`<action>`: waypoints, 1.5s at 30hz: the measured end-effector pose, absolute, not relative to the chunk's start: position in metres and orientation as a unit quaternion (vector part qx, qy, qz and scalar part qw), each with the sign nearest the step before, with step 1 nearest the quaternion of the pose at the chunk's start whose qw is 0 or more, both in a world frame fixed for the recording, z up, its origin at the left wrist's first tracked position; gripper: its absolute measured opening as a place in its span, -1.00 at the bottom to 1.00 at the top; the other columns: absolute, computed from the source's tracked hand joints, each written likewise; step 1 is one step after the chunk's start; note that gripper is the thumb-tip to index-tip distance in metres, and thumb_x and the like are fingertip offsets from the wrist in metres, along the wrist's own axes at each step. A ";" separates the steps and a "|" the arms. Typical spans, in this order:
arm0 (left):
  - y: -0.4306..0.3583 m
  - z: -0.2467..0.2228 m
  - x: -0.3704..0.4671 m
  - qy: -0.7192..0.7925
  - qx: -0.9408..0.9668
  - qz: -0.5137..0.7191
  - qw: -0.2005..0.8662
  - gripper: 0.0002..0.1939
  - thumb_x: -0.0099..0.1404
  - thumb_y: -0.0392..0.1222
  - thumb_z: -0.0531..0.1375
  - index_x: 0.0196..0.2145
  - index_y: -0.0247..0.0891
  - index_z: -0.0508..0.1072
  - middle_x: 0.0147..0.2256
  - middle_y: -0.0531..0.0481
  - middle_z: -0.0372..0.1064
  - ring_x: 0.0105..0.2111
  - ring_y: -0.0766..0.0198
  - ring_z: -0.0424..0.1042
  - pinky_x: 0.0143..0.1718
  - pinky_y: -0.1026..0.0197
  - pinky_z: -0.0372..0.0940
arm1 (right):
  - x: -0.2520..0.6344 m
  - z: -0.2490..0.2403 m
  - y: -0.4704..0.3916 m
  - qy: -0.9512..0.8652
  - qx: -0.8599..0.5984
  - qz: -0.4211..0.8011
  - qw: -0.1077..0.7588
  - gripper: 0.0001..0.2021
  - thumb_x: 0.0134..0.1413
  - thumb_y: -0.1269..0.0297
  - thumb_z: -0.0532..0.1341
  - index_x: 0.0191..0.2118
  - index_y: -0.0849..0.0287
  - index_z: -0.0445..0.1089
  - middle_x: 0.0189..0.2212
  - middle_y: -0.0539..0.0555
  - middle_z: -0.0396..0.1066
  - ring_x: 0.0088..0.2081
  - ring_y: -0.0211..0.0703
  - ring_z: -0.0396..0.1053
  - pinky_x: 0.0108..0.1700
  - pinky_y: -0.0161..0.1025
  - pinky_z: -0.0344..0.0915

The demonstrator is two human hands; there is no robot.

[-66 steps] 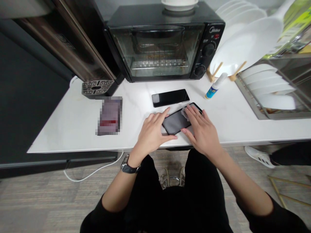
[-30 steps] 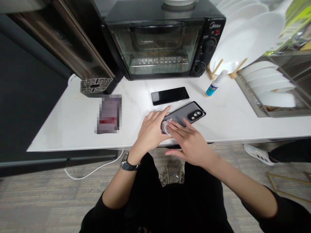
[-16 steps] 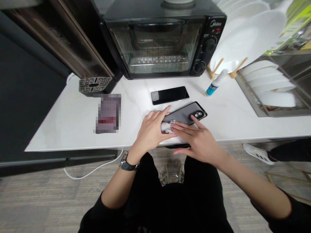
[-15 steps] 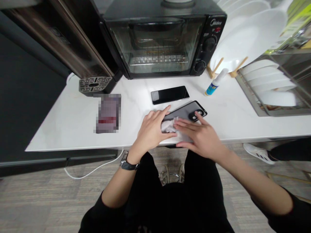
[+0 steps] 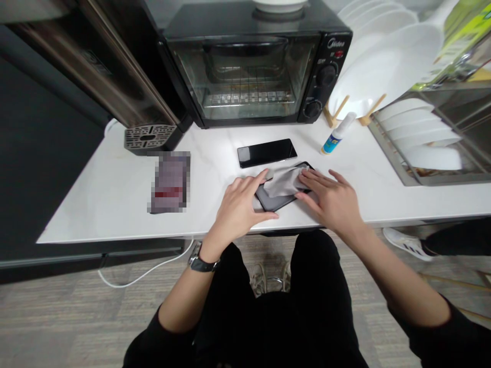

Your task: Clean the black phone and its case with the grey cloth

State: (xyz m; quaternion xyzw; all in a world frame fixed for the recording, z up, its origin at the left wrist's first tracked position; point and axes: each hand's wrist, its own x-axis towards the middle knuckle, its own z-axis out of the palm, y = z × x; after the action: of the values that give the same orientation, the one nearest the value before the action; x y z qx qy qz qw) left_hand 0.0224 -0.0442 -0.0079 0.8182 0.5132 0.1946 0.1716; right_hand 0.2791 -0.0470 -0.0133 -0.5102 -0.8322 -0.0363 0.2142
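Observation:
A grey-backed phone with a dark rim lies at a slant near the counter's front edge. My left hand grips its left end, thumb on the near side and fingers on the far side. On the phone's back is a thin grey cloth, spread out and creased. My right hand presses the cloth down with its fingertips at the phone's right end, hiding the camera area. Just beyond lies a second phone, black screen up, touched by neither hand.
A small spray bottle stands to the right on the white counter. Behind is a black toaster oven. A blurred-out flat item lies left, below a machine's drip tray. White plates stand at right.
My right hand has slid the cloth right and away from me along the phone's back. The cloth, bunched before, is now spread flatter. My left hand stays at the left end.

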 end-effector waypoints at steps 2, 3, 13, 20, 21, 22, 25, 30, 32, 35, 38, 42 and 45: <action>-0.044 -0.008 0.023 0.514 0.817 0.194 0.175 0.13 0.15 0.19 0.49 0.49 -0.09 0.03 0.23 -0.09 0.41 0.13 -0.06 0.33 0.20 -0.06 0.24 | 0.289 -0.010 -0.039 -0.823 -0.518 -0.039 0.228 -0.52 0.48 -0.05 0.04 0.17 0.15 0.51 0.21 0.08 0.50 0.28 0.01 0.45 0.37 0.11 0.29; -0.044 -0.008 0.023 0.515 0.816 0.193 0.175 0.14 0.14 0.20 0.50 0.49 -0.09 0.03 0.23 -0.09 0.41 0.13 -0.06 0.33 0.20 -0.06 0.24 | 0.288 -0.010 -0.038 -0.828 -0.510 -0.035 0.228 -0.53 0.48 -0.03 0.04 0.19 0.15 0.49 0.23 0.07 0.49 0.30 0.00 0.43 0.37 0.10 0.30; -0.043 -0.009 0.023 0.512 0.827 0.174 0.157 0.07 0.24 0.25 0.41 0.49 -0.15 0.03 0.22 -0.14 0.40 0.13 -0.07 0.33 0.18 -0.06 0.26 | 0.252 -0.019 -0.054 -0.908 -0.375 0.015 0.188 -0.23 0.34 -0.34 0.01 0.33 0.22 0.37 0.30 0.13 0.40 0.34 0.03 0.39 0.37 0.13 0.36; -0.044 -0.009 0.023 0.510 0.822 0.186 0.169 0.12 0.18 0.22 0.46 0.49 -0.13 0.02 0.24 -0.10 0.41 0.13 -0.06 0.33 0.18 -0.07 0.24 | 0.265 -0.013 -0.056 -0.892 -0.408 -0.030 0.192 -0.25 0.35 -0.28 0.09 0.26 0.33 0.42 0.27 0.22 0.43 0.29 0.10 0.44 0.38 0.16 0.33; -0.044 -0.009 0.023 0.511 0.823 0.184 0.169 0.11 0.19 0.22 0.46 0.50 -0.13 0.02 0.23 -0.10 0.41 0.13 -0.06 0.33 0.18 -0.07 0.25 | 0.262 -0.012 -0.061 -0.908 -0.372 -0.009 0.193 -0.24 0.33 -0.31 0.09 0.27 0.31 0.41 0.27 0.19 0.43 0.30 0.05 0.43 0.38 0.11 0.34; -0.044 -0.009 0.023 0.511 0.823 0.184 0.168 0.11 0.19 0.23 0.45 0.49 -0.13 0.03 0.23 -0.11 0.41 0.13 -0.07 0.33 0.17 -0.07 0.25 | 0.261 -0.012 -0.064 -0.917 -0.348 0.009 0.192 -0.27 0.35 -0.29 0.08 0.28 0.26 0.41 0.27 0.15 0.43 0.29 0.00 0.44 0.38 0.08 0.34; -0.044 -0.009 0.023 0.513 0.821 0.187 0.166 0.11 0.17 0.23 0.46 0.49 -0.12 0.05 0.24 -0.11 0.40 0.14 -0.08 0.32 0.20 -0.07 0.24 | 0.271 -0.012 -0.061 -0.897 -0.403 -0.002 0.180 -0.43 0.44 -0.13 0.07 0.30 0.14 0.40 0.28 0.10 0.43 0.29 0.00 0.44 0.41 0.15 0.27; -0.044 -0.009 0.024 0.509 0.823 0.189 0.163 0.11 0.18 0.24 0.45 0.49 -0.14 0.04 0.23 -0.14 0.40 0.14 -0.09 0.33 0.19 -0.07 0.26 | 0.272 -0.015 -0.060 -0.877 -0.444 -0.028 0.182 -0.24 0.35 -0.30 0.06 0.34 0.27 0.35 0.33 0.22 0.35 0.35 0.16 0.36 0.42 0.24 0.23; -0.044 -0.010 0.024 0.513 0.825 0.183 0.154 0.08 0.22 0.27 0.41 0.49 -0.17 0.04 0.19 -0.18 0.41 0.12 -0.10 0.34 0.15 -0.08 0.28 | 0.262 -0.016 -0.065 -0.910 -0.371 0.016 0.185 -0.12 0.28 -0.42 0.02 0.35 0.28 0.33 0.33 0.20 0.35 0.37 0.08 0.35 0.41 0.15 0.27; -0.045 -0.010 0.023 0.511 0.825 0.184 0.152 0.09 0.22 0.28 0.41 0.49 -0.17 0.04 0.20 -0.17 0.40 0.12 -0.09 0.33 0.16 -0.08 0.28 | 0.260 -0.016 -0.063 -0.904 -0.384 0.027 0.186 -0.27 0.38 -0.31 -0.01 0.34 0.17 0.34 0.31 0.11 0.39 0.33 0.00 0.40 0.42 0.15 0.24; -0.044 -0.011 0.023 0.507 0.825 0.191 0.161 0.15 0.14 0.26 0.47 0.49 -0.14 0.04 0.24 -0.12 0.39 0.13 -0.08 0.33 0.20 -0.08 0.25 | 0.268 -0.015 -0.055 -0.847 -0.494 -0.031 0.192 -0.38 0.45 -0.17 0.00 0.30 0.19 0.39 0.29 0.17 0.41 0.31 0.10 0.41 0.41 0.22 0.20; -0.043 -0.010 0.023 0.510 0.823 0.188 0.164 0.12 0.18 0.30 0.43 0.49 -0.14 0.04 0.21 -0.14 0.41 0.12 -0.09 0.34 0.16 -0.08 0.27 | 0.268 -0.012 -0.062 -0.899 -0.390 0.018 0.201 -0.25 0.35 -0.33 0.02 0.26 0.26 0.42 0.27 0.18 0.43 0.30 0.04 0.42 0.35 0.06 0.29; -0.043 -0.009 0.023 0.513 0.821 0.189 0.163 0.10 0.19 0.28 0.43 0.49 -0.13 0.05 0.20 -0.16 0.41 0.12 -0.09 0.35 0.17 -0.09 0.27 | 0.273 -0.011 -0.063 -0.903 -0.377 0.027 0.205 -0.37 0.40 -0.24 0.05 0.24 0.16 0.44 0.22 0.11 0.49 0.22 -0.05 0.50 0.31 0.02 0.30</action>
State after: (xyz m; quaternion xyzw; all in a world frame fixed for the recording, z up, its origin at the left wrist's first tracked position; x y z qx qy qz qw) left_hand 0.0229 -0.0430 -0.0090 0.8210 0.5132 0.1893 0.1633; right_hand 0.2728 -0.0633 -0.0113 -0.3770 -0.9029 0.0273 0.2049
